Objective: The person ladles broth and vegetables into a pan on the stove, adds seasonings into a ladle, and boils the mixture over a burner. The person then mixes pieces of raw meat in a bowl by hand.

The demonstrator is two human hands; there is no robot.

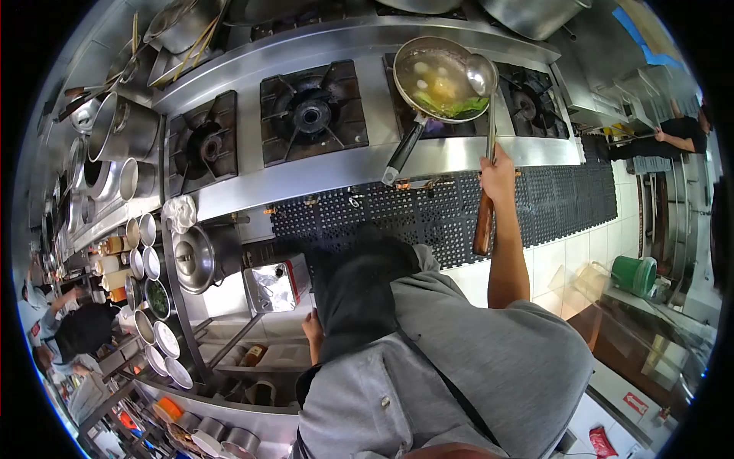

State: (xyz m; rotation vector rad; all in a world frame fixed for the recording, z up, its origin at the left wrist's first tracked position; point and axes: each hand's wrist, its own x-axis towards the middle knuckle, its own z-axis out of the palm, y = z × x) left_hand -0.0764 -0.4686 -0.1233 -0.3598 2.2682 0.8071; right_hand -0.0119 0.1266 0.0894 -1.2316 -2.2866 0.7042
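Observation:
My right hand (498,174) is closed around the long handle of a ladle (491,130), near where the metal shaft meets the brown wooden grip. The ladle's round bowl rests at the right inner side of a frying pan (440,43) on a burner. Cloudy broth (428,65) fills the pan, with pale round pieces, something yellowish and green leaves (451,105) in it. The pan's black handle (405,149) points toward me, untouched. Low at my left side, my left hand (312,330) is partly hidden by my dark apron, beside a metal tin (274,288); its fingers are unclear.
Burners (311,115) line the stove left and right of the pan. At left stand a lidded pot (200,256), a crumpled cloth (180,213) and several metal containers (158,298). A co-worker (680,134) stands far right, another person (76,329) far left. A green bucket (633,275) sits at right.

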